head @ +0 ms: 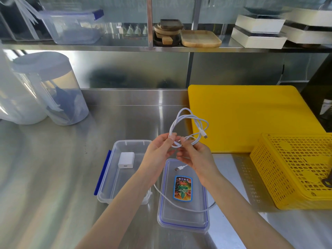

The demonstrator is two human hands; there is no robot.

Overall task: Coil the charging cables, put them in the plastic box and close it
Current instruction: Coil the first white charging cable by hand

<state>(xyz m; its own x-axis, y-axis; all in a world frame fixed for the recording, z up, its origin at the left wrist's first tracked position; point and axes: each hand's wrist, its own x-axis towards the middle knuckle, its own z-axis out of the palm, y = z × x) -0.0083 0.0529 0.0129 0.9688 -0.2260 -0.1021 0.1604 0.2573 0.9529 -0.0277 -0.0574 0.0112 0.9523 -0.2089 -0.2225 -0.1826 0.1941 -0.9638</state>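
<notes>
Nearest to the person, close to the front edge of the steel table [53,177], the lid [183,220] lies flat with a colourful label [182,188] in its middle. A loose part of the white cable [181,121] crosses the lid in a curve, and its USB plug [177,169] hangs just above the lid's far end. To the left of the lid, just beside it, stands the open box [115,177] with a blue clip [102,172] on its left side. A white charger [126,160] lies inside it, near the far wall.

Above the box and lid, both hands hold the cable in the air. The left hand [158,153] pinches the coil between thumb and fingertips, the other fingers bent. The right hand [195,155] pinches the same bundle from the other side, its fingers curled. Several loops stand up above the hands, and a small plug [204,135] sticks out to the right.

At the right edge sits a yellow basket [291,169], partly on a yellow board [242,114]. At the far left corner stands a clear jar [59,97] with a white lid. A shelf [125,47] behind carries a clear container [71,27], wooden plates [199,38] and white trays [258,33].
</notes>
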